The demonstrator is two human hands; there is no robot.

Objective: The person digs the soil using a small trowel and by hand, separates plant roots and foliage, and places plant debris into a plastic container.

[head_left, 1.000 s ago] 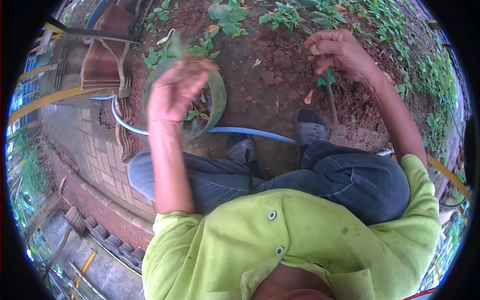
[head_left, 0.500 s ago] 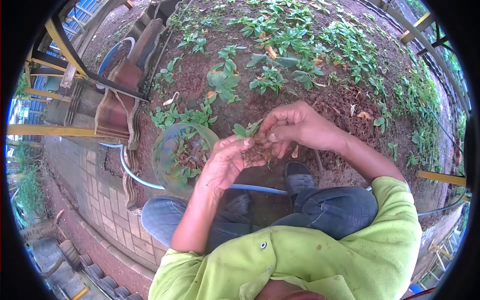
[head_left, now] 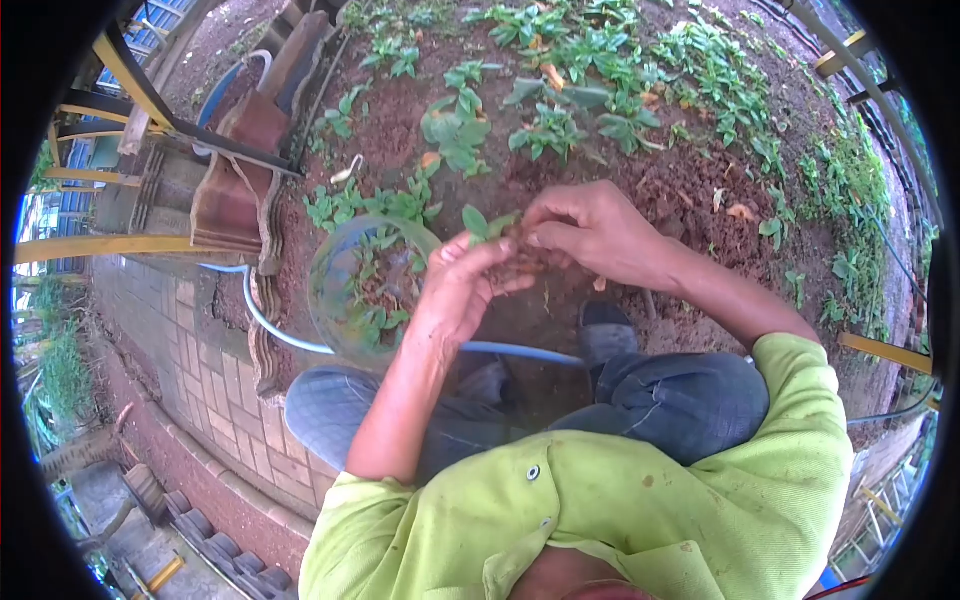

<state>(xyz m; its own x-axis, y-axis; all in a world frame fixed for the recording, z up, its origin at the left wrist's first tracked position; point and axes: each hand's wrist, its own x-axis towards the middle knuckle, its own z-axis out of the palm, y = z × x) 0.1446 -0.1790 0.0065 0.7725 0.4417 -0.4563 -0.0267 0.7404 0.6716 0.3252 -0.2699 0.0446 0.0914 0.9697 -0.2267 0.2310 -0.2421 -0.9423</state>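
Observation:
My left hand [head_left: 458, 290] has its fingers closed around a small leafy seedling [head_left: 476, 222], whose green leaves stick up above the thumb. Dark soil clings at its base, between the two hands. My right hand [head_left: 600, 238] pinches at that base with thumb and fingers, close against the left fingertips. Just left of my left wrist stands a clear round tub [head_left: 318, 290], with uprooted green plants [head_left: 378, 322] and soil inside. The seedling's roots are mostly hidden by my fingers.
Green plants [head_left: 548, 132] grow in the soil bed ahead, with loosened earth [head_left: 690, 205] to the right. A pale blue hose [head_left: 520, 352] runs beside my feet. Roof tiles [head_left: 232, 215] edge the bed at left, beside brick paving [head_left: 215, 400].
The soil clump between my hands looks smaller, and the seedling's leaf stands more upright. Both hands stay close together, a little higher in view. The camera view has shifted slightly.

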